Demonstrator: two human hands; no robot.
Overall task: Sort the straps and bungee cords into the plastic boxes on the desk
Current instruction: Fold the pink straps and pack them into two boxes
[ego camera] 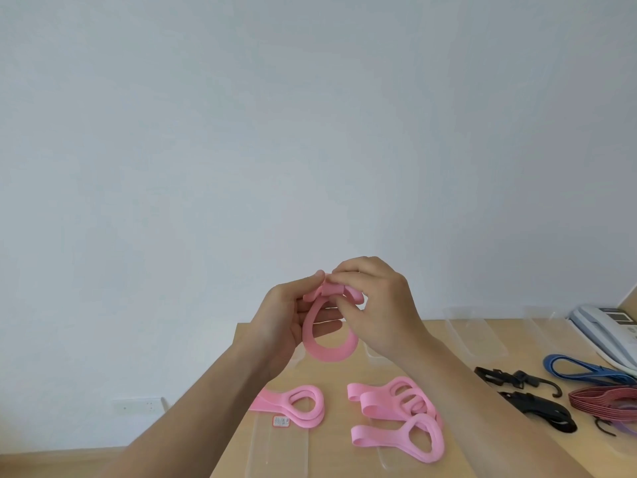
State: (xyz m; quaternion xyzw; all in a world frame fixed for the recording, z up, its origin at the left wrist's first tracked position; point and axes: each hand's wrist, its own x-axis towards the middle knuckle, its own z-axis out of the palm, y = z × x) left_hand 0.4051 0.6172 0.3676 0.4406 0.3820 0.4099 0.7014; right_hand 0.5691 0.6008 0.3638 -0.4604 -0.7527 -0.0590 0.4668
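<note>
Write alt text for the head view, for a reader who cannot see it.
The left hand and right hand pinch a looped pink elastic strap above a light wooden desk. More pink straps lie below; a blue bungee cord, dark red bungee cords and clear plastic boxes sit to the right.

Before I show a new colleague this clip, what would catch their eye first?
The left hand and right hand pinch a flat pink elastic strap raised mid-frame, its loop hanging down. Below them, more folded pink straps lie on the light wooden desk; a coiled blue bungee cord and a dark red bungee cord sit at the far right.
</note>
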